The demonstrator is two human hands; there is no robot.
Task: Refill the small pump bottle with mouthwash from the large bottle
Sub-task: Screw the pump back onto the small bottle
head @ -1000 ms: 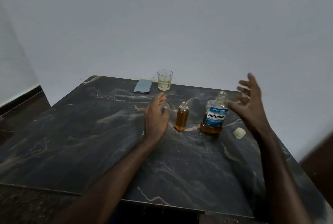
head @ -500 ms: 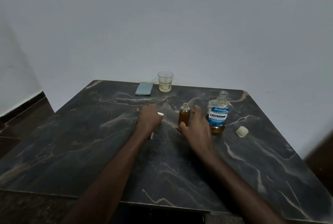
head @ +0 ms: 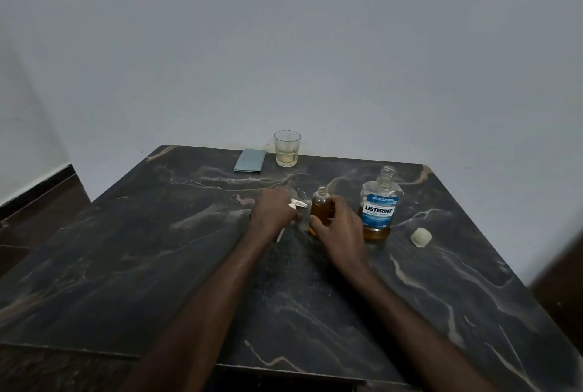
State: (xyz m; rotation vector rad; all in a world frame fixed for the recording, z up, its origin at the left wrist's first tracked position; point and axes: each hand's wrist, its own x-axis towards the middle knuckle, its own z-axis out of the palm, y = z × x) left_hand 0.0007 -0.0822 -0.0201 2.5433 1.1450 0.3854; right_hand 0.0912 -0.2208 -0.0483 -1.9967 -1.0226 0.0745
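Two hands: right hand curled round small bottle, left hand clutching white pump alongside.

Both your arms are bare as far as the view shows them. Your left forearm and right forearm are uncovered skin through the wrists. Your left hand and right hand are bare as well. What you wear above the forearms lies outside the view.
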